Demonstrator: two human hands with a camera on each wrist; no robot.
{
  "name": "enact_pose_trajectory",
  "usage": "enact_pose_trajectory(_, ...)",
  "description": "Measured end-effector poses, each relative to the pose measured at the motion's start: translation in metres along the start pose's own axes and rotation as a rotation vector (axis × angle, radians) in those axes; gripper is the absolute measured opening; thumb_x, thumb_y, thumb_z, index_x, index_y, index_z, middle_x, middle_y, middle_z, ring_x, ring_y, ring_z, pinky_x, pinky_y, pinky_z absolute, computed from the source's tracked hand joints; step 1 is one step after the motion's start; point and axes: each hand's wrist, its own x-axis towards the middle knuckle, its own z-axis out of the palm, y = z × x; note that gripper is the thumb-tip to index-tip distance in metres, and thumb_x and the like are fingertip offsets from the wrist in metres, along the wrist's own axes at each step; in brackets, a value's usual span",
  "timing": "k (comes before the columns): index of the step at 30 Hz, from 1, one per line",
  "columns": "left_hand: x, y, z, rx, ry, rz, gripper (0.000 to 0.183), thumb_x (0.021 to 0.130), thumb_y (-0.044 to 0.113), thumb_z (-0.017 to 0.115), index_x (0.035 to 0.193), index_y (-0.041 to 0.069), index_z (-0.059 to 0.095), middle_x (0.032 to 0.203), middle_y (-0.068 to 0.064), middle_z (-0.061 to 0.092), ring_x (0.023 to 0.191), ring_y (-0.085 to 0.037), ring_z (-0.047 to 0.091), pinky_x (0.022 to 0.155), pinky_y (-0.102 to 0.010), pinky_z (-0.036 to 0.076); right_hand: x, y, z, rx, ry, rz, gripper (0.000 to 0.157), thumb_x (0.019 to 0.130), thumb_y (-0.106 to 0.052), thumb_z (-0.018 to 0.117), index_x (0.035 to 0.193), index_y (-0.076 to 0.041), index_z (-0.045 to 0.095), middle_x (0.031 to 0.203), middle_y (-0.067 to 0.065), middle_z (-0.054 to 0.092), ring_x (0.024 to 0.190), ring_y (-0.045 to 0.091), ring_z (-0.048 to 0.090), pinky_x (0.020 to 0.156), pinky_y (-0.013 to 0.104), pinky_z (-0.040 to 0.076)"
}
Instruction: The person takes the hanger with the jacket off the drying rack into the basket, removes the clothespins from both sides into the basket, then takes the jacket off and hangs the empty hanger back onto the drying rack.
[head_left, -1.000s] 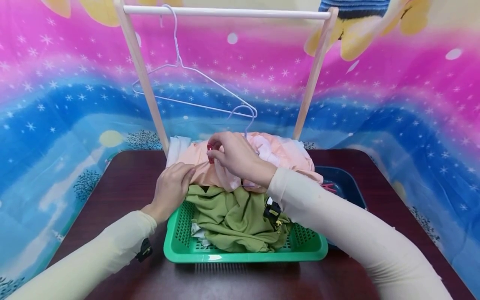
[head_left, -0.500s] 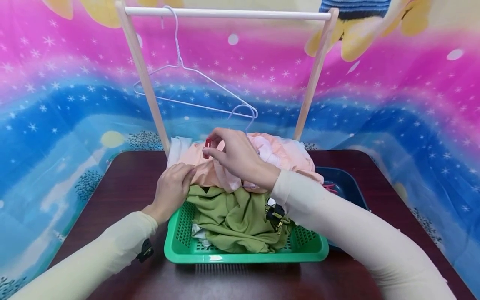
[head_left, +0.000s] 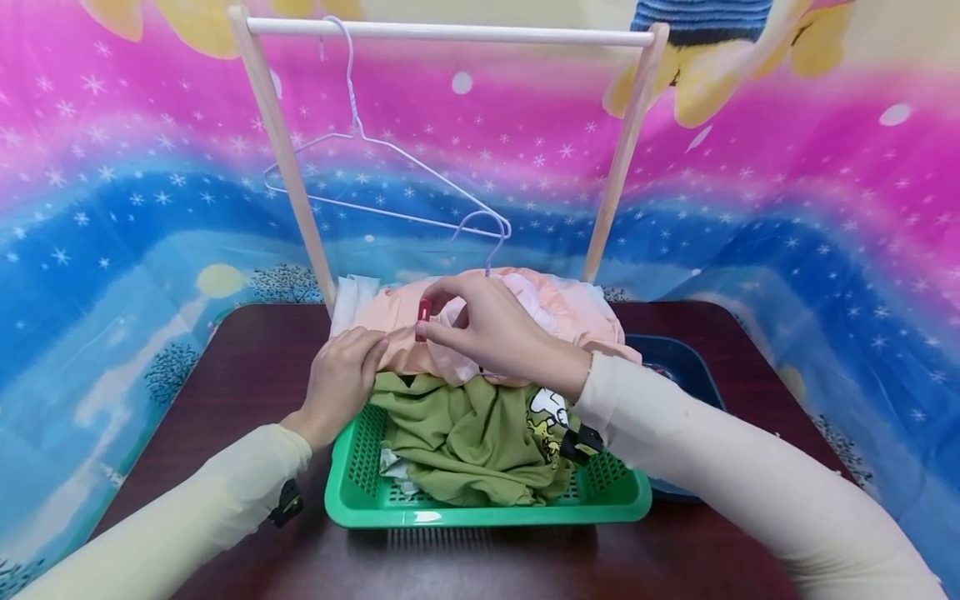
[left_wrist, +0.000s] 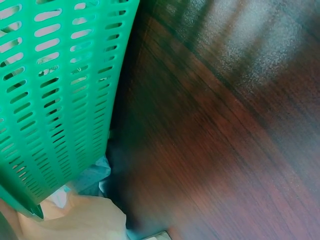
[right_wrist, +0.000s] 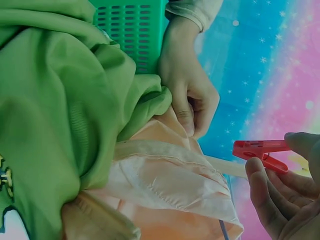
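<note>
My right hand [head_left: 495,325] pinches a red clothespin [right_wrist: 257,149] between thumb and fingertips, just above a peach garment [head_left: 588,308]. In the right wrist view the clothespin is apart from the cloth. My left hand [head_left: 341,375] pinches the left edge of that garment, thumb against curled fingers. A lilac hanger's hook [head_left: 489,237] sticks up out of the peach cloth; most of its frame is hidden inside. In front, a crumpled green garment [head_left: 465,437] with a cartoon print lies in a green basket [head_left: 480,518]. Only the basket's side wall and some peach cloth show in the left wrist view.
A wooden rack with a white bar [head_left: 450,32] stands behind the clothes. From it hangs a bare lilac hanger [head_left: 356,137]. A dark blue tray [head_left: 693,367] sits at the right, partly behind my right sleeve. The dark brown table [head_left: 262,350] extends around everything.
My right hand, with the clothespin, rises slightly, then comes down and a little right. Its wrist and forearm swing right, uncovering more of the green garment's print. The left hand stays on the cloth.
</note>
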Motion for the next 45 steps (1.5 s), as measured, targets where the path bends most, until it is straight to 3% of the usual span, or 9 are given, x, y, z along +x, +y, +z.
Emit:
enact_pose_trajectory(11,-0.001,-0.002,0.001,-0.001,0.019,0.018,0.011,0.1,0.015,0.064,0.096,0.007,0.071,0.081,-0.007,0.067,0.076,-0.028,0.064,0.074,-0.047,0.052,-0.013,0.007,-0.005,-0.01,-0.003,0.003,0.023,0.093,-0.023,0.074,0.113,-0.01,0.071,0.102,0.002,0.074,0.058,0.007,0.064,0.059,0.026,0.053)
enact_pose_trajectory(28,-0.001,-0.003,0.004,0.004,0.012,0.011,0.009,0.099,0.012,0.064,0.095,0.008,0.07,0.083,-0.007,0.069,0.078,-0.028,0.066,0.075,-0.046,0.052,-0.041,0.032,-0.023,0.045,0.023,0.035,0.022,0.093,-0.017,0.074,0.112,-0.007,0.071,0.099,0.005,0.072,0.069,0.013,0.07,0.069,0.029,0.059)
enact_pose_trajectory(38,-0.001,-0.002,0.002,-0.003,-0.002,0.001,0.009,0.1,0.013,0.063,0.096,0.009,0.069,0.083,-0.007,0.068,0.078,-0.027,0.065,0.075,-0.046,0.052,-0.056,0.048,-0.031,0.065,0.042,0.099,0.025,0.094,-0.018,0.074,0.117,-0.007,0.071,0.1,0.008,0.074,0.071,0.022,0.074,0.062,0.03,0.057)
enact_pose_trajectory(45,-0.001,-0.004,0.004,0.004,0.008,0.007,0.008,0.099,0.012,0.064,0.095,0.007,0.069,0.083,-0.008,0.068,0.078,-0.027,0.065,0.076,-0.047,0.052,-0.067,0.061,-0.044,0.056,0.068,0.116,0.023,0.094,-0.017,0.073,0.115,-0.006,0.072,0.104,0.009,0.073,0.072,0.019,0.074,0.06,0.028,0.055)
